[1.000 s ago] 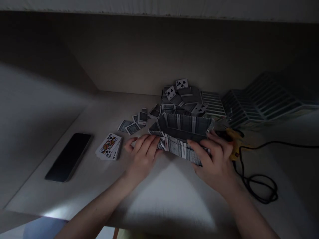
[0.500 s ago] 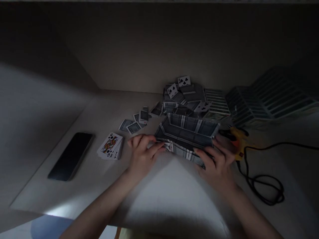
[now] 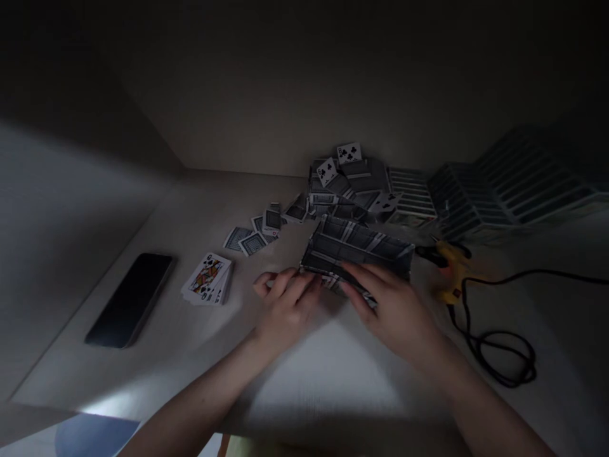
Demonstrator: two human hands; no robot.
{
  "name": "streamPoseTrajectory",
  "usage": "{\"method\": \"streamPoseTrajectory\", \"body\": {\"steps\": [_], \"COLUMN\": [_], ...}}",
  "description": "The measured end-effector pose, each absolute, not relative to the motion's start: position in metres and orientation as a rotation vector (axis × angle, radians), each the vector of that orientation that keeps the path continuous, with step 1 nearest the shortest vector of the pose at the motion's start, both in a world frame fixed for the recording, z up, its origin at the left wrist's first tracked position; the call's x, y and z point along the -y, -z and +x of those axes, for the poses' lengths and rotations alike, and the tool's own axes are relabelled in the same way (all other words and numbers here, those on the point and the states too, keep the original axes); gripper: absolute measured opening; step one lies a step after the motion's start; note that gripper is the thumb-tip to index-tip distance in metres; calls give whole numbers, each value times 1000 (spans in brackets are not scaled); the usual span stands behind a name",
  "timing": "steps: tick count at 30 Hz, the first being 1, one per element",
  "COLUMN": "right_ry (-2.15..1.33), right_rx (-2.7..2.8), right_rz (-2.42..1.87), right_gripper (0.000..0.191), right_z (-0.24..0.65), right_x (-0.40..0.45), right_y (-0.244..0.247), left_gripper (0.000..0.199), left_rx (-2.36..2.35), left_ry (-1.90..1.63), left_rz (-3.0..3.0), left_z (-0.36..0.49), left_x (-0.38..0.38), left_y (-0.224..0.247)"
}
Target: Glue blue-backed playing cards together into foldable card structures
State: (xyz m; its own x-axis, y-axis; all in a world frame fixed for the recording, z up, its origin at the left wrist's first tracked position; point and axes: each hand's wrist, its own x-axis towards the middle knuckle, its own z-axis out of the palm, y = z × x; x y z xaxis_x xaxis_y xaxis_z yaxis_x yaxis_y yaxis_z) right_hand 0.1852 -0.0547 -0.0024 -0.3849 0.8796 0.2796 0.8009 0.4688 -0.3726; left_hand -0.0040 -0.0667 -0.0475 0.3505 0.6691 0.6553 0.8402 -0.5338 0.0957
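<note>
A shallow open-topped box, its walls patterned like grey card backs, sits in front of me on the desk. At its near left corner, my left hand has its fingers closed on the box wall. My right hand grips the near wall further right, fingers over the rim and thumb outside. Part of the near wall is hidden behind both hands. To the left lies a stack of playing cards with a queen on top. Several loose playing cards lie face down behind it.
A black phone lies far left. Behind the box are another card-patterned piece and scattered cards. Green-grey slatted structures stand at the back right. A yellow glue gun lies right, its black cord looped on the desk.
My right hand has moved left along the near wall from the box's right end. My left hand has shifted slightly right at the corner, and the box has turned a little.
</note>
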Motion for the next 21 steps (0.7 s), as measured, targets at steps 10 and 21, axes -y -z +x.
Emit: {"method": "streamPoseTrajectory", "body": {"steps": [10,21], "right_ry": [-669,-680], "right_rx": [2376,2377], "right_rz": [-1381,-1389], "right_gripper": [31,34], "right_z": [159,160], "right_x": [28,27], "right_y": [5,9], "left_gripper": [16,19], "left_rx": [1272,1295], "left_ry": [1042,1054], "left_rz": [-2290,-2348], "left_z": [-10,-18], "left_x": [65,63], "left_y": [55,69]}}
